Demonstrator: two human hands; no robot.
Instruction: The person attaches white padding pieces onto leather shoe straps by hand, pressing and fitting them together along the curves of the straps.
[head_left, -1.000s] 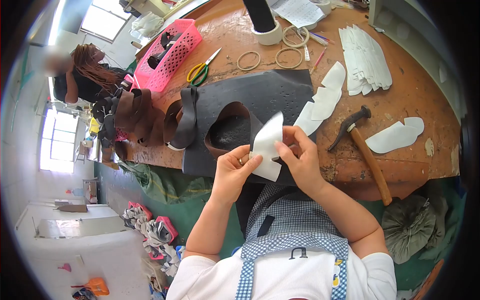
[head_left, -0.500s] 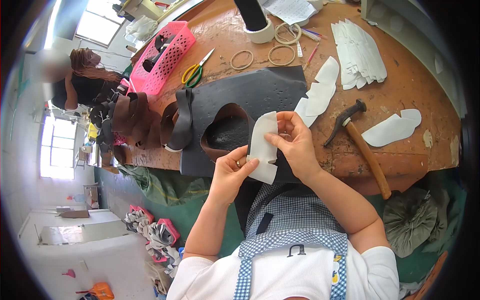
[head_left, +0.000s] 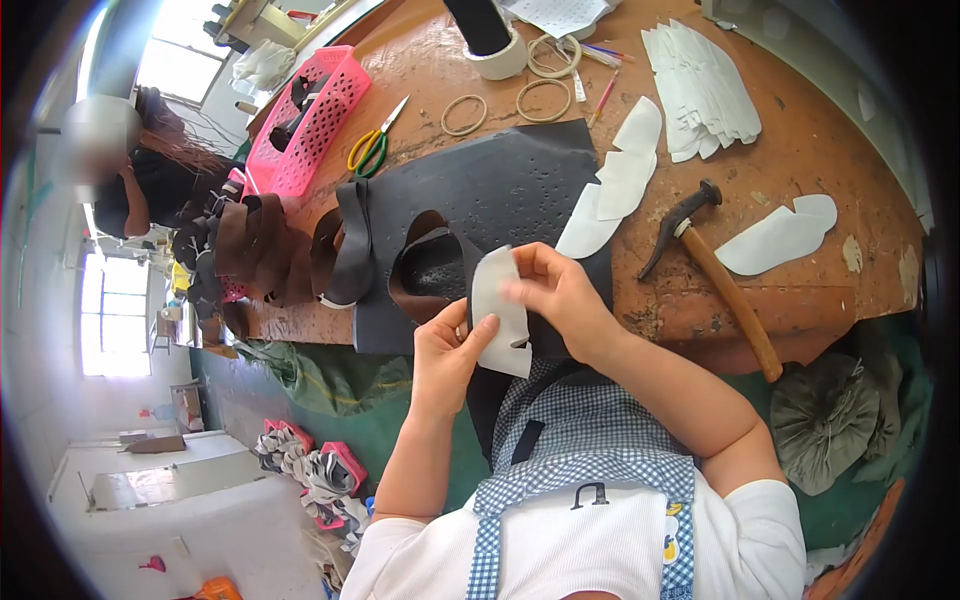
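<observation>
My left hand (head_left: 443, 355) is closed on the lower part of a white notched fabric piece (head_left: 492, 285), its thumb lying on the front face. At the upper right edge of the same piece, my right hand (head_left: 570, 302) pinches with thumb and fingers; the thumb is slightly blurred. A dark brown leather band (head_left: 408, 298), curved into a loop, runs behind the white piece, and whether the two are joined I cannot tell. Beneath both hands lies a black pitted mat (head_left: 545, 180). More white pieces (head_left: 628, 170) overlap its right edge.
A claw hammer (head_left: 735, 305) and a white piece (head_left: 785, 237) lie at right, with a white stack (head_left: 700, 95) behind. Scissors (head_left: 375, 145), tape rings (head_left: 464, 115) and a pink basket (head_left: 310, 130) sit farther back. Brown bands (head_left: 262, 250) stand left. Another person (head_left: 150, 185) is beyond.
Both hands and the white piece have shifted slightly left and down in view. My right thumb has slid toward the piece's edge. The whole scene has shifted a little with the head.
</observation>
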